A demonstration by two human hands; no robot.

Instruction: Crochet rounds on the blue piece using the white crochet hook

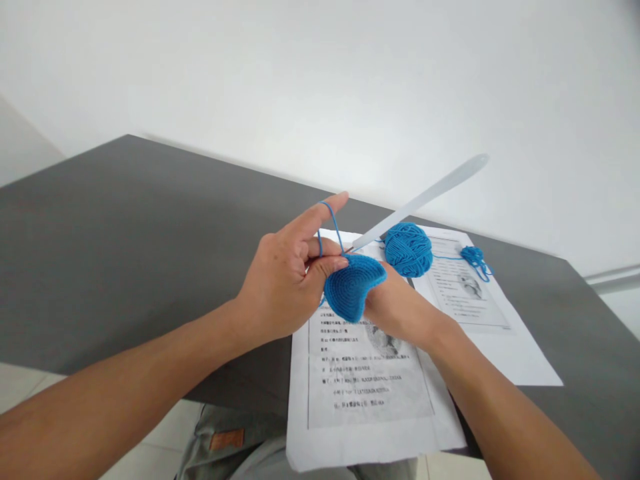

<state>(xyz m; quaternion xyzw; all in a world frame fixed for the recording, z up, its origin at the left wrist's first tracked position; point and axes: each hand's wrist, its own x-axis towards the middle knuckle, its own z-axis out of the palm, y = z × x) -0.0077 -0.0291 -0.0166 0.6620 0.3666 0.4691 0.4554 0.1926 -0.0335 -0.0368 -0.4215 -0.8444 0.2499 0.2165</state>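
blue crochet [350,290] pinched in my left hand [285,277]; grey table [125,253] spreads wide leftward; right hand [397,303] half hidden behind crochet, can't tell grip.

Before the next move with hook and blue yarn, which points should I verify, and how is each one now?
1. Left hand grips the blue crocheted piece: ok, thumb at its upper edge.
2. Working yarn passes over the left index finger: ok.
3. Hook tip caught in a stitch: cannot tell, too small.
4. Right hand grips firmly: cannot tell, its fingers are hidden.
5. Loose yarn bundle wound neatly: not ok, loops spread out.
6. Front printed sheet fully uncovered: not ok, partly hidden.
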